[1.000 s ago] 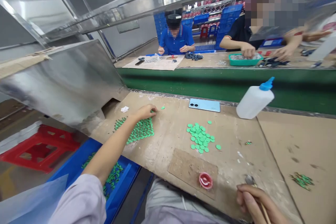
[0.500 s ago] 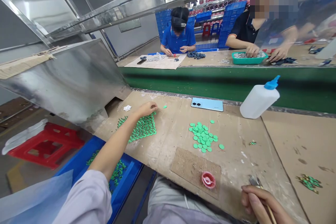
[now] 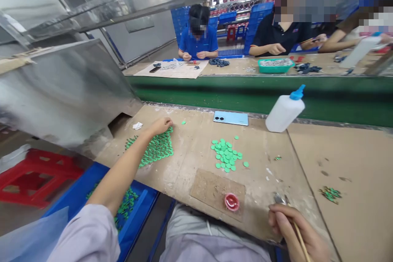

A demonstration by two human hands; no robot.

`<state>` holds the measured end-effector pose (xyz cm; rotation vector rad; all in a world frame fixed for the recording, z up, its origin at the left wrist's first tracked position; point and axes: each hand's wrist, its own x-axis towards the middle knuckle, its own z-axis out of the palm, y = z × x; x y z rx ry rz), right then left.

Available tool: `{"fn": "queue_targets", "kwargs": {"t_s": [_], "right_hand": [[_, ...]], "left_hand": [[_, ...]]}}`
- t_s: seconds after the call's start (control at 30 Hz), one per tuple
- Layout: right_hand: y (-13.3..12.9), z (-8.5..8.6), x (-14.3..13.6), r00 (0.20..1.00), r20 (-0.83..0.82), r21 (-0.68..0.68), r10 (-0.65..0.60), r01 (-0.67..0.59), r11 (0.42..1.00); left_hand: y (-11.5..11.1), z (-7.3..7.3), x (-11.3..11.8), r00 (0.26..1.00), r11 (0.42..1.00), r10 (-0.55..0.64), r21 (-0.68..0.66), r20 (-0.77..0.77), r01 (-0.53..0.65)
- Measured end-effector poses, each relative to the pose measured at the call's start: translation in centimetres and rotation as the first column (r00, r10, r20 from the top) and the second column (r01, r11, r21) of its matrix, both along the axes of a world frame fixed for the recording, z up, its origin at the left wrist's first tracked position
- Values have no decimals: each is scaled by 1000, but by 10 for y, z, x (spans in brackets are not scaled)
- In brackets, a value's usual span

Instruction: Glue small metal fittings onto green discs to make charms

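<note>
My left hand (image 3: pixel 160 125) reaches far out over the brown worktop (image 3: pixel 196 159) and rests with curled fingers on the far edge of a dense patch of small green caps (image 3: pixel 153 150). What, if anything, its fingers pinch is hidden. A looser cluster of flat green discs (image 3: pixel 226 155) lies at the middle of the worktop. One stray green disc (image 3: pixel 183 122) sits just right of my left hand. My right hand (image 3: pixel 294 231) is at the near edge, shut on a thin wooden-handled brush (image 3: pixel 288 217) with a metal tip. A small red cap (image 3: pixel 231 202) sits on a rough cardboard square (image 3: pixel 217 191).
A white squeeze bottle with a blue nozzle (image 3: pixel 284 109) and a light-blue phone (image 3: pixel 231 118) lie by the green conveyor belt (image 3: pixel 245 92). A blue bin (image 3: pixel 138 213) of green parts stands below left, beside a red stool (image 3: pixel 27 174). Other people work across the belt.
The view has shifted so everything sits a little lower-left in frame. My left hand stays on the green caps and my right hand keeps its hold on the brush.
</note>
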<state>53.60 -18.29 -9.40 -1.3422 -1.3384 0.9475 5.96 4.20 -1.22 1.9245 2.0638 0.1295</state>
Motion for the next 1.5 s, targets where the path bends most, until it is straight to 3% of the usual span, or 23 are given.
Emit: {"fn": "queue_targets", "kwargs": {"t_s": [0.17, 0.27, 0.33, 0.43, 0.5, 0.57, 0.63, 0.73, 0.8, 0.93, 1.07, 1.2, 1.37, 1.5], "right_hand": [[0, 3, 1, 998, -11, 90, 59, -58, 994], [-1, 4, 4, 999, -44, 112, 16, -11, 994], [1, 4, 10, 998, -44, 140, -44, 50, 989], [11, 5, 30, 978, 110, 204, -177, 152, 967], [21, 6, 50, 916, 298, 227, -268, 205, 952], [32, 8, 71, 804, 473, 248, -362, 273, 930], [41, 9, 89, 674, 607, 284, -422, 312, 907], [51, 7, 104, 583, 700, 283, -412, 303, 910], [54, 3, 107, 572, 728, 264, -378, 275, 924], [56, -2, 105, 585, 736, 245, -341, 239, 939], [56, -3, 106, 617, 706, 241, -348, 252, 937], [52, -2, 107, 661, 673, 215, -332, 255, 943], [49, -1, 100, 708, 661, 157, -248, 193, 969], [53, 4, 93, 735, 646, 121, -206, 167, 978]], "left_hand": [[-1, 10, 7, 999, 999, 12, 31, 30, -13], [-6, 17, 20, 998, 996, -2, 94, 59, -4], [-13, 19, 42, 994, 988, -52, 149, 95, 37], [-28, 13, 98, 954, 958, -240, 204, 179, 202], [-40, 6, 148, 842, 866, -484, 267, 240, 422], [-49, -2, 201, 719, 757, -651, 286, 244, 588], [-53, -6, 249, 650, 684, -730, 252, 213, 685], [-51, -8, 292, 610, 625, -781, 157, 135, 765], [-46, -9, 298, 634, 640, -768, 123, 91, 758], [-40, -12, 276, 693, 697, -717, 70, 69, 714], [-42, -19, 261, 680, 688, -722, 32, 124, 725], [-44, -24, 265, 665, 681, -728, 68, 163, 729], [-42, -28, 274, 602, 628, -773, 113, 198, 770], [-43, -30, 278, 623, 663, -746, 172, 236, 729]]}}
